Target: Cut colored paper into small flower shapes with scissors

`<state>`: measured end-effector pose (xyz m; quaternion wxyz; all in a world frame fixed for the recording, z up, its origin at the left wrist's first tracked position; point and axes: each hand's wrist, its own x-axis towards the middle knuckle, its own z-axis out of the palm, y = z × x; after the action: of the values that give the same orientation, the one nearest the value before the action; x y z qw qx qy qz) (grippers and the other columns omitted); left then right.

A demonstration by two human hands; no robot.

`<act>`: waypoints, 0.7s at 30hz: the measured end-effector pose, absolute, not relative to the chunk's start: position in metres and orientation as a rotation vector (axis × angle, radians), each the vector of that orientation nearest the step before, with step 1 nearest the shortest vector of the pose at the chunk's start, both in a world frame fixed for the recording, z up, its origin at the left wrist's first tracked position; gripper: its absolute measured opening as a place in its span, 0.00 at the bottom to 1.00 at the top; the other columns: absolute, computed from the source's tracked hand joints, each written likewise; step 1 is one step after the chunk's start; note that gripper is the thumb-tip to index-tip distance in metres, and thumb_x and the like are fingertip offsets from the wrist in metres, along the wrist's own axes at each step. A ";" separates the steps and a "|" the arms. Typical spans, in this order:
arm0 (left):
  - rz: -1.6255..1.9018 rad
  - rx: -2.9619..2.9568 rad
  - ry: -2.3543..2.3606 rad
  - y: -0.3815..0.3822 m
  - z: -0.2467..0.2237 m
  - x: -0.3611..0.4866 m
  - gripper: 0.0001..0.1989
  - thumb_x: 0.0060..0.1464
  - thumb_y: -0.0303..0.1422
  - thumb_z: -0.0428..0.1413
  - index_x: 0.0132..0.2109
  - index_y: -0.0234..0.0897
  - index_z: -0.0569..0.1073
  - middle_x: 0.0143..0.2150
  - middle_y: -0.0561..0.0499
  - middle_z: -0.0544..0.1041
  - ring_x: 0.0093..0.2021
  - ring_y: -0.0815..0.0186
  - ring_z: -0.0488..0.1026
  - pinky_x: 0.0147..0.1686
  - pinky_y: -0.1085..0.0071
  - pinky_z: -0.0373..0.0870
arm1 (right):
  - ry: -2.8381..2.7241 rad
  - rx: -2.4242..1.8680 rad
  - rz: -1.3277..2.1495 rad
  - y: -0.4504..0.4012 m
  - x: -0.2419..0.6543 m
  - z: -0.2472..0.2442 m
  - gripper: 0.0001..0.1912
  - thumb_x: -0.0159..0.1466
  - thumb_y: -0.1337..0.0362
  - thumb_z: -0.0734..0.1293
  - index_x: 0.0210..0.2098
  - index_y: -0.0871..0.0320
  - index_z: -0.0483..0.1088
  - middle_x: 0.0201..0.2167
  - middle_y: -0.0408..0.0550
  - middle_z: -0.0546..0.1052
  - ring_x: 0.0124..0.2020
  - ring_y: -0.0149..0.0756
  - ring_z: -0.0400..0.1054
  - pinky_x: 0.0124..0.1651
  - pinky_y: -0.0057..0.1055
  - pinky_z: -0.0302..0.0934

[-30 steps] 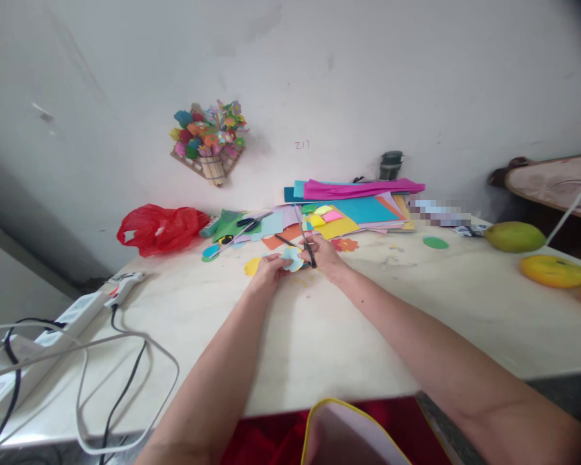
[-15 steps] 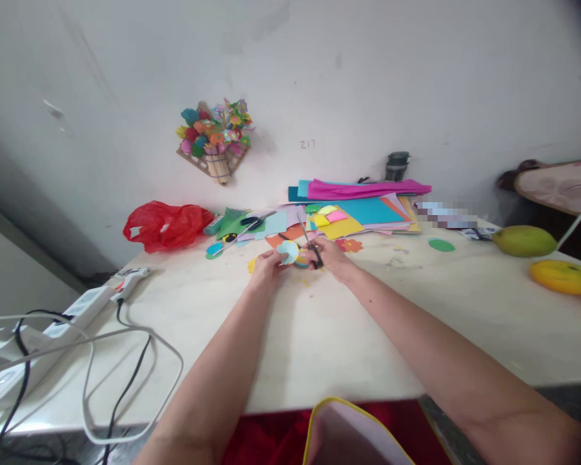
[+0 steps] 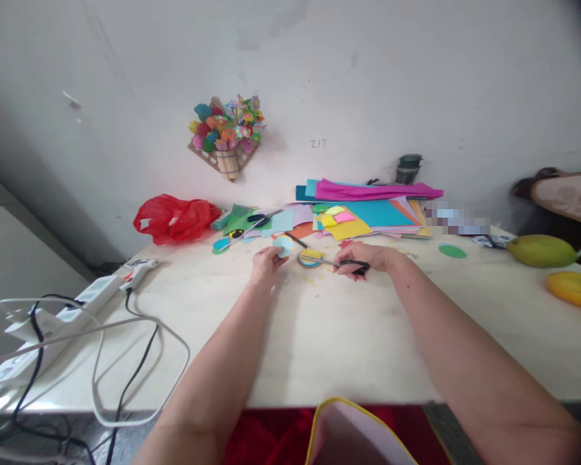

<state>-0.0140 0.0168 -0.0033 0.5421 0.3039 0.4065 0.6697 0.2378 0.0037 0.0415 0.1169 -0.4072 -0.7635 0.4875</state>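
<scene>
My left hand (image 3: 267, 263) pinches a light blue paper piece (image 3: 284, 245) with a rounded, scalloped outline, above the middle of the table. To its right, my right hand (image 3: 361, 259) is closed around the black handles of a pair of scissors (image 3: 352, 263). The blades point left toward the paper, across a yellow and blue round item (image 3: 310, 257) on the table. Small yellow scraps lie below that item. Part of a red paper shape (image 3: 349, 244) shows behind my right hand.
Coloured sheets (image 3: 375, 216) and a second pair of scissors (image 3: 258, 219) lie at the back. A red plastic bag (image 3: 177, 219) is at back left, with a power strip (image 3: 84, 300) and cables nearer. Mangoes (image 3: 541, 250) rest at right beside a green paper oval (image 3: 452, 251).
My right hand has moved right, and the scissors have swung from pointing up and away to pointing left. The whole view has shifted slightly.
</scene>
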 end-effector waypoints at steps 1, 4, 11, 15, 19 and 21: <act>1.572 0.730 0.980 0.016 -0.003 -0.014 0.06 0.34 0.25 0.60 0.22 0.32 0.69 0.23 0.49 0.75 0.27 0.66 0.74 0.31 0.70 0.73 | -2.249 -1.202 1.416 0.003 0.236 0.041 0.11 0.53 0.58 0.68 0.29 0.61 0.72 0.15 0.42 0.71 0.14 0.26 0.61 0.20 0.24 0.56; 1.521 0.765 1.032 0.014 -0.001 -0.012 0.06 0.33 0.25 0.60 0.23 0.31 0.70 0.23 0.48 0.75 0.26 0.65 0.74 0.29 0.69 0.73 | -2.282 -1.216 1.391 0.001 0.229 0.040 0.13 0.52 0.55 0.69 0.29 0.61 0.72 0.15 0.41 0.71 0.15 0.26 0.61 0.19 0.24 0.53; 1.479 0.832 1.086 0.012 0.000 -0.010 0.07 0.32 0.26 0.61 0.22 0.32 0.70 0.22 0.50 0.73 0.22 0.68 0.71 0.26 0.70 0.72 | -2.274 -1.195 1.424 0.009 0.222 0.031 0.22 0.49 0.49 0.72 0.32 0.61 0.71 0.15 0.40 0.71 0.15 0.25 0.61 0.18 0.23 0.51; 1.467 0.824 1.083 0.013 -0.001 -0.010 0.06 0.32 0.25 0.60 0.23 0.32 0.70 0.22 0.50 0.73 0.23 0.68 0.71 0.27 0.70 0.72 | -2.276 -1.159 1.428 0.013 0.221 0.026 0.23 0.49 0.48 0.71 0.33 0.61 0.71 0.15 0.40 0.71 0.15 0.26 0.61 0.18 0.23 0.51; 1.438 0.774 1.075 0.013 0.000 -0.009 0.06 0.31 0.23 0.60 0.23 0.31 0.71 0.23 0.50 0.73 0.23 0.68 0.71 0.27 0.70 0.73 | -2.252 -1.160 1.448 0.011 0.219 0.026 0.22 0.49 0.48 0.72 0.33 0.61 0.72 0.15 0.40 0.71 0.15 0.26 0.61 0.18 0.23 0.51; 1.426 0.758 1.073 0.012 0.001 -0.007 0.06 0.31 0.22 0.59 0.22 0.31 0.71 0.23 0.51 0.73 0.23 0.68 0.70 0.26 0.69 0.73 | -2.234 -1.165 1.455 0.010 0.218 0.027 0.23 0.48 0.49 0.72 0.33 0.62 0.72 0.15 0.41 0.71 0.15 0.26 0.61 0.18 0.23 0.52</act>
<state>-0.0075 0.0122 0.0013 0.5659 0.3224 0.4562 0.6063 0.2179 0.0096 0.0266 0.1155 -0.3977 -0.7627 0.4968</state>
